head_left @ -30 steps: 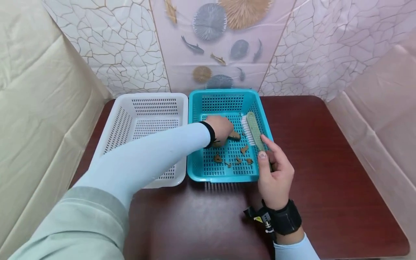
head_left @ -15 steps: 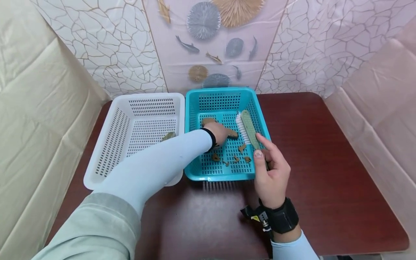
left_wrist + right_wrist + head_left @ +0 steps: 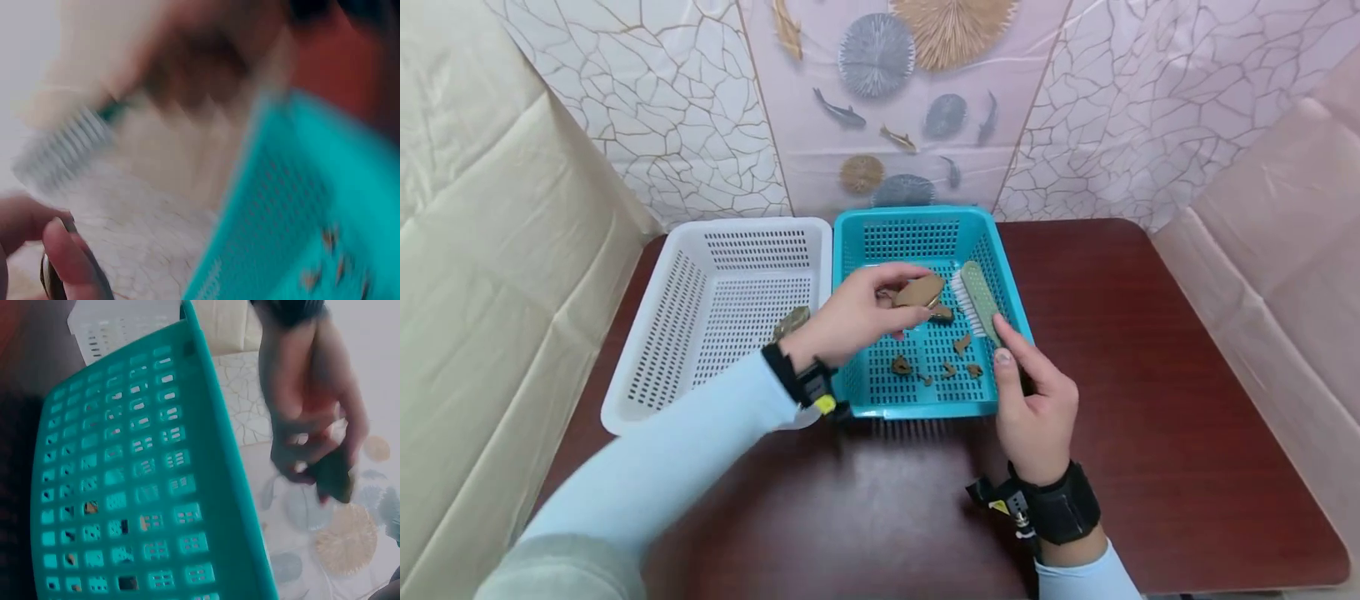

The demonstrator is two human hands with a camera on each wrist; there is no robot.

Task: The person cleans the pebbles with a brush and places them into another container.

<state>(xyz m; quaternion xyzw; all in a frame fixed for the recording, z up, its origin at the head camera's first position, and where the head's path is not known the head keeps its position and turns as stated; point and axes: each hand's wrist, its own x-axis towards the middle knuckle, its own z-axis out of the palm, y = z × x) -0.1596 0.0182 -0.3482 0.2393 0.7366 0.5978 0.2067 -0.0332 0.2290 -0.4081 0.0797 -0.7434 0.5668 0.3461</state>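
Observation:
My left hand (image 3: 857,312) holds a flat, oval, mud-brown piece (image 3: 921,292) with a shiny edge over the teal basket (image 3: 913,410); its exact kind I cannot tell. In the left wrist view the fingers pinch that piece, seen dark and edge-on. Another brown piece (image 3: 941,313) lies under it in the basket, partly covered. My right hand (image 3: 1037,400) grips the handle of a green brush (image 3: 977,292) with white bristles. The brush head is over the basket's right side, bristles facing left.
Several small brown crumbs (image 3: 901,365) lie on the teal basket's perforated floor. A white basket (image 3: 718,228) stands close on its left, with a greenish-brown lump (image 3: 792,323) inside beside my left wrist. Both baskets stand on a dark red table (image 3: 1157,400) before a patterned backdrop.
My left hand has reached down into the teal basket, then turned over and lifted the flat brown piece. My right hand and the brush have stayed nearly in place.

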